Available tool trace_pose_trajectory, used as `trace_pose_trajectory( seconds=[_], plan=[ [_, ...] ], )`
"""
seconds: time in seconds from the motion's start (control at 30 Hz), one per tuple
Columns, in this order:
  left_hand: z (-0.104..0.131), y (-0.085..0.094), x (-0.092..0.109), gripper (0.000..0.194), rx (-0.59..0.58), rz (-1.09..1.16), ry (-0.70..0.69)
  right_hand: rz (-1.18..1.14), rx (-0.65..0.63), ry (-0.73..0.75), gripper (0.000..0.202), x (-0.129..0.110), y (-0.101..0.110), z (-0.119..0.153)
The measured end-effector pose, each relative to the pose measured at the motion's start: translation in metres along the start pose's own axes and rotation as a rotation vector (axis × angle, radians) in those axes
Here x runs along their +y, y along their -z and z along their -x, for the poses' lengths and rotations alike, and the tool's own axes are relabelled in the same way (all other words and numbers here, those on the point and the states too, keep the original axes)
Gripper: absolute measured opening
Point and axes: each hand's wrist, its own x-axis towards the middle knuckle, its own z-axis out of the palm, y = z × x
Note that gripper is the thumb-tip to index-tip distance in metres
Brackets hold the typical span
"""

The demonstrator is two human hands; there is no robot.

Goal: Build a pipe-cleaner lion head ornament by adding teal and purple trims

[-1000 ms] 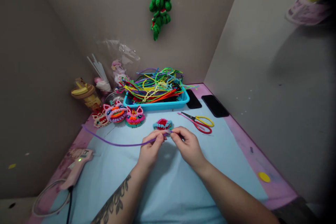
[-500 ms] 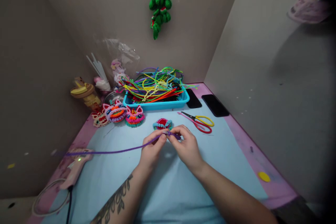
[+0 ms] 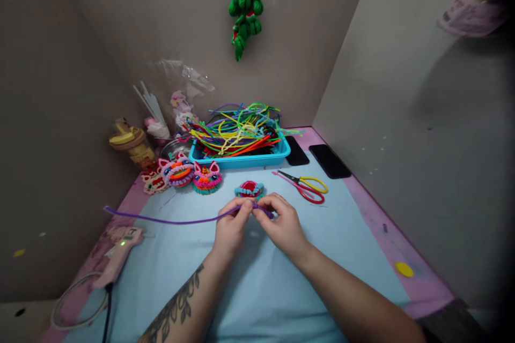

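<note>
A purple pipe cleaner (image 3: 177, 222) is pinched between my two hands over the middle of the table. Its long free end stretches out to the left, above the glue gun. My left hand (image 3: 232, 228) is closed on it with thumb and forefinger. Close beside it, my right hand (image 3: 282, 225) grips the short end, which looks coiled or twisted; the fingers partly hide it. Just behind the fingertips lies a small light-blue and red pipe-cleaner piece (image 3: 249, 189), its lower edge covered by my hands.
Behind stands a blue tray (image 3: 241, 161) heaped with pipe cleaners. Finished animal heads (image 3: 206, 178) sit left of centre. Scissors (image 3: 308, 186) and two phones (image 3: 330, 161) lie to the right. A pink glue gun (image 3: 118, 257) with a lit green light and cable is at the left.
The purple pipe cleaner's free end has swung upward and farther from me, off the glue gun. Both hands stay together, with only slight shifts of the fingers.
</note>
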Motion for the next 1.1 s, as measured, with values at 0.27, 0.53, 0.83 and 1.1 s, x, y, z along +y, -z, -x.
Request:
trace_pose_trajectory(
  seconds=[0.27, 0.53, 0.83, 1.1],
  plan=[
    [0.004, -0.002, 0.003, 0.024, 0.028, -0.071, -0.030, 0.250, -0.020, 0.212, 0.010, 0.005, -0.003, 0.004],
    [0.003, -0.002, 0.004, 0.027, 0.028, -0.030, -0.019, 0.205, -0.034, 0.184, 0.007, 0.005, 0.000, 0.001],
    [-0.002, 0.004, -0.006, 0.038, 0.025, 0.070, 0.039, -0.012, -0.137, -0.067, 0.015, 0.000, 0.008, -0.006],
    [0.000, 0.001, 0.000, 0.040, 0.017, 0.034, 0.024, 0.054, -0.005, -0.020, 0.009, 0.000, 0.008, -0.005]
  ],
)
